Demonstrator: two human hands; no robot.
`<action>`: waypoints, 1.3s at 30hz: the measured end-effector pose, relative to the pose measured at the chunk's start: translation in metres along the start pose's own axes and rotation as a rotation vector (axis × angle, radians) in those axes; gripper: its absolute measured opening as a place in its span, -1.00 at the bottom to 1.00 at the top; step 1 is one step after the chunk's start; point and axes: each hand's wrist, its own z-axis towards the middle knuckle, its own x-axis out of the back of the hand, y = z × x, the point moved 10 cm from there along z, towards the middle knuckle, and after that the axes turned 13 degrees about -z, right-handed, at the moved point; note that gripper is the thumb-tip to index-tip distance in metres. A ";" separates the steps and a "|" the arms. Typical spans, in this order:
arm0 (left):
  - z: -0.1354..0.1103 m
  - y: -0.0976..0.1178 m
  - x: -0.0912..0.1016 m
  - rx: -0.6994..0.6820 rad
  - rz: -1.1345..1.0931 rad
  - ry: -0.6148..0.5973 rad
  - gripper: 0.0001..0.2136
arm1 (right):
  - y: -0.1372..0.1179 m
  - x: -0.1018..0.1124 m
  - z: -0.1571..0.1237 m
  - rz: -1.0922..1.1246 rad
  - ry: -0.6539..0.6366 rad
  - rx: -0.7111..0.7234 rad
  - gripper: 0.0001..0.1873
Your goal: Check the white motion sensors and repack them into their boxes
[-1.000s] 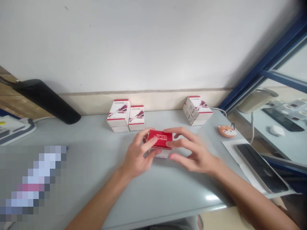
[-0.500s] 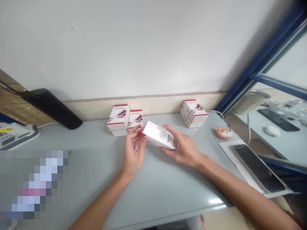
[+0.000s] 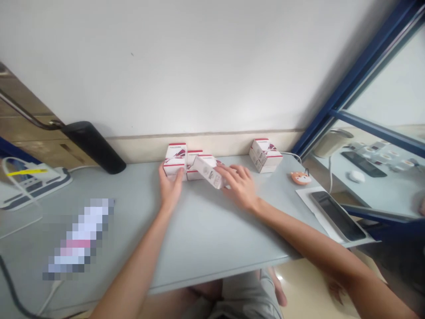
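My right hand [image 3: 241,184] grips a small white cardboard box [image 3: 208,172], held tilted, with its printed side towards me. Behind it, a red-and-white box [image 3: 195,173] stands on the table, partly hidden by the held one. My left hand [image 3: 171,188] is closed around a box [image 3: 175,161] at the left end of this group, thumb on its front and fingers at its left side. Whether that box stands on another is hidden by the hand.
Farther right by the wall stand more red-and-white boxes [image 3: 264,156]. Near them lie an orange animal-face case [image 3: 300,178] and a dark phone-like device [image 3: 338,216] on white paper. A black cylinder [image 3: 94,148] leans at the left, beside a white device [image 3: 49,181].
My left hand has let go of the held box and moved to the box at the left. My right hand has carried its box forward, beside the group near the wall.
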 end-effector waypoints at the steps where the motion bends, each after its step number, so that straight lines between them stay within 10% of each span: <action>1: 0.000 -0.001 0.001 -0.014 -0.002 0.002 -0.38 | -0.011 -0.007 0.008 -0.029 -0.018 0.052 -0.35; 9: 0.003 -0.008 0.005 -0.092 -0.053 -0.045 -0.40 | -0.061 -0.064 0.073 0.107 -0.182 0.119 -0.39; 20: 0.006 -0.012 0.011 -0.065 0.038 -0.097 -0.50 | -0.040 -0.074 0.072 0.261 -0.114 0.012 -0.38; 26: -0.001 -0.004 0.006 -0.058 0.111 -0.104 -0.49 | 0.038 -0.021 0.048 0.144 0.038 -0.029 -0.50; 31: -0.011 0.017 0.007 -0.119 0.177 -0.015 -0.35 | 0.162 0.034 -0.002 -0.231 0.228 -0.461 -0.61; 39: -0.038 0.082 -0.005 -0.519 0.384 0.037 -0.46 | 0.211 0.011 -0.041 -0.285 -0.041 -0.692 -0.28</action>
